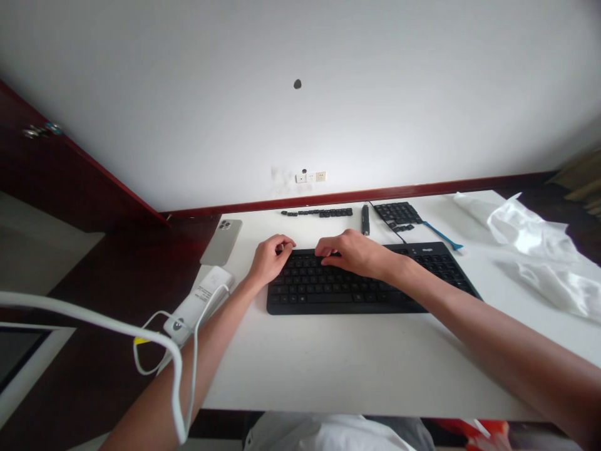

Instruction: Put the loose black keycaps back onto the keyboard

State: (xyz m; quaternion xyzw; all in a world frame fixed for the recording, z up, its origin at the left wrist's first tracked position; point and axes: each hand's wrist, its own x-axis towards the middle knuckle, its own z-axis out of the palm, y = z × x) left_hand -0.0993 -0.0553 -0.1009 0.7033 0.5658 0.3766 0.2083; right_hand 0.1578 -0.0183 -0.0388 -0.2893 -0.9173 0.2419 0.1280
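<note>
Right hand (351, 250) over black keyboard (328, 297) (left hand (270, 258) at its far-left corner)

The keyboard (347, 299) is black, long and flat, and its corners are rounded. It lies with its face up on the white counter (291, 363), its long side almost parallel to the near edge. Its keys (323, 288) are also black, with small pale signs, and a wide space bar is in the lowest row. The number keys (444, 266) are at the right end, below a pale logo (427, 250). Some upper keys are hidden, so their state cannot be told.
</note>
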